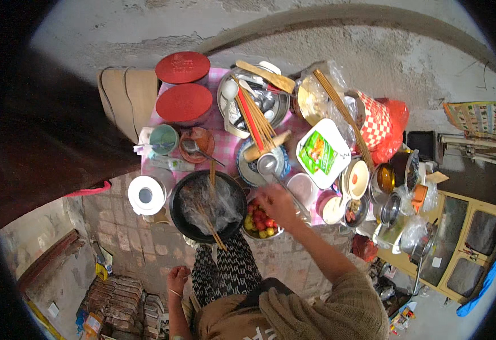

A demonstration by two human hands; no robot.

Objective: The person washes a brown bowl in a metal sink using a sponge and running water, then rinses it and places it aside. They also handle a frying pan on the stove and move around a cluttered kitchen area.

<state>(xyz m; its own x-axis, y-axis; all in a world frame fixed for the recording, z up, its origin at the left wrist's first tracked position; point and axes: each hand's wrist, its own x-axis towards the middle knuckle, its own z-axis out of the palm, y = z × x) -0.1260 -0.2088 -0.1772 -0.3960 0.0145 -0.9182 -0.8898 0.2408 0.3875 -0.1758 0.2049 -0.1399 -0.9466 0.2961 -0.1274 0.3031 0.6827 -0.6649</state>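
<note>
My right hand (pixel 276 205) reaches over a bowl (pixel 254 235) of small red and yellow-green fruits (pixel 259 220). Its fingers are bent downward, and whether they pinch anything is hidden. Close beside this hand, a metal ladle (pixel 267 164) rests over a blue-and-white bowl (pixel 248 172), its handle running towards the table's front edge. My left hand (pixel 178 276) hangs low beside my patterned trousers, away from the table, its fingers curled and nothing visible in them. A dark pan (pixel 175 214) left of the fruit holds crumpled clear plastic (pixel 226 208), with wooden chopsticks (pixel 207 219) lying across it.
Two red-lidded containers (pixel 184 102) stand at the table's back left. A steel basin (pixel 285 110) holds utensils. A white dish (pixel 345 146) carries a green packet (pixel 317 153). Bowls and jars crowd the right side, by a yellow cabinet (pixel 456 229). Stacked bricks (pixel 111 301) lie lower left.
</note>
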